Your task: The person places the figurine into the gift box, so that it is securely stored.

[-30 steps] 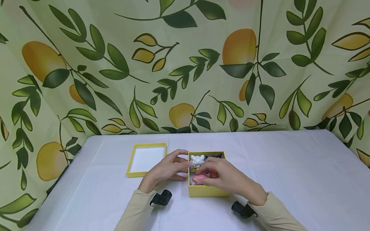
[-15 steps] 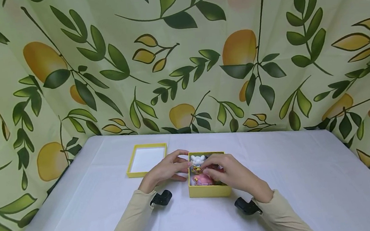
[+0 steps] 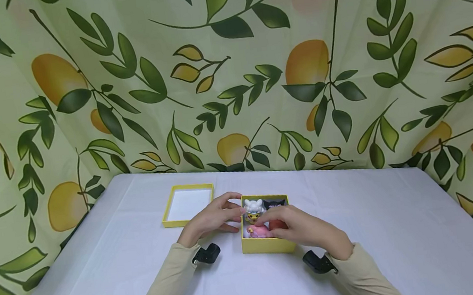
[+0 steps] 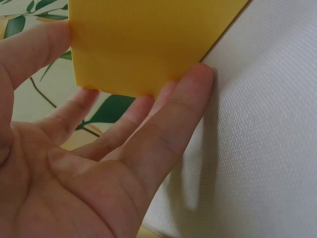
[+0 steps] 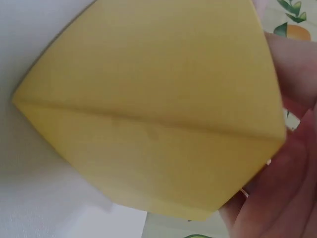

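A shallow yellow box (image 3: 269,246) stands on the white-covered table with several small figures inside. A white-headed figure with a yellow face (image 3: 253,208) lies at its back left, a pink figure (image 3: 258,231) at the front left. Dark pointed ears of another figure (image 3: 274,203) show at the back right; a reddish figure (image 3: 277,224) at the front right is partly hidden by the right hand. The left hand (image 3: 215,215) touches the box's left side with extended, spread fingers. Over the box's right half reaches the right hand (image 3: 300,225), thumb and index fingertips apart above the figures.
Behind the left hand, on the left of the table, lies a yellow-rimmed box lid (image 3: 188,205), white inside up. A leaf-and-fruit patterned curtain (image 3: 228,70) hangs behind the table's far edge. Black wrist cameras (image 3: 318,261) sit on both sleeves.
The right hand has shifted slightly right, and its thumb and index finger have spread apart. More of the pink and dark-eared figures shows than one second ago. The left hand stays at the box.
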`<action>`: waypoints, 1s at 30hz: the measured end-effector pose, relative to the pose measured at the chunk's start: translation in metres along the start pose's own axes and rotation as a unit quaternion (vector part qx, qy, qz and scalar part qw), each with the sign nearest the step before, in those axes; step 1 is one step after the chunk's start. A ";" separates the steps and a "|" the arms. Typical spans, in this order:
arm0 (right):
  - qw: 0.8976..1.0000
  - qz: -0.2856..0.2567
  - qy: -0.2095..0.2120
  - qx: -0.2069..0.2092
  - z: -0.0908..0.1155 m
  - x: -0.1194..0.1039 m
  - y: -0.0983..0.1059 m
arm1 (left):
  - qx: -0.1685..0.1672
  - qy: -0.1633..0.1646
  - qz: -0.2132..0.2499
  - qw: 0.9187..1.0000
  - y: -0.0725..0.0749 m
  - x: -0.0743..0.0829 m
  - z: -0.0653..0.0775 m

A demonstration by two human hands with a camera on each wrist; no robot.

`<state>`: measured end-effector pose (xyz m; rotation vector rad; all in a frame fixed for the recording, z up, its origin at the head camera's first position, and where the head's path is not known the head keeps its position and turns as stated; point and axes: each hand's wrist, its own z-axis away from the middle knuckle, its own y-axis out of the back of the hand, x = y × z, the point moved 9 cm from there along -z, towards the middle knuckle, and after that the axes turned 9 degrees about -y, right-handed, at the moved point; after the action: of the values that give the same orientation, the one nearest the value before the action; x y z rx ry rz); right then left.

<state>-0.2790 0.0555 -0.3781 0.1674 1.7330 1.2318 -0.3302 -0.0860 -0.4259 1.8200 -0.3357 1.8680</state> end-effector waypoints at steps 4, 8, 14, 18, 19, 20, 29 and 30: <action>1.000 0.003 0.005 -0.005 0.001 0.001 -0.001 | -0.001 0.003 -0.001 1.000 0.000 0.000 0.000; 1.000 0.007 0.007 0.010 0.000 0.001 -0.001 | -0.001 0.003 0.000 1.000 0.001 -0.001 -0.001; 1.000 0.005 -0.008 0.021 -0.002 0.001 -0.003 | -0.004 0.001 0.000 1.000 0.001 -0.002 -0.002; 1.000 0.008 -0.014 0.017 -0.003 0.000 -0.004 | -0.003 0.002 -0.001 1.000 0.001 -0.003 -0.001; 1.000 0.010 -0.013 0.017 -0.003 0.000 -0.005 | -0.003 0.001 0.000 1.000 0.001 -0.003 -0.001; 1.000 0.010 -0.013 0.016 -0.003 -0.001 -0.005 | -0.003 0.001 0.000 1.000 0.001 -0.003 -0.001; 1.000 -0.002 -0.010 0.026 -0.001 -0.002 0.000 | -0.002 -0.004 -0.008 1.000 0.001 -0.001 0.000; 1.000 -0.004 -0.012 0.027 -0.001 -0.001 0.001 | -0.002 -0.006 -0.009 1.000 0.001 -0.001 0.000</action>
<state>-0.2794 0.0546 -0.3765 0.2063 1.7465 1.1729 -0.3308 -0.0865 -0.4267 1.8265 -0.3254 1.8449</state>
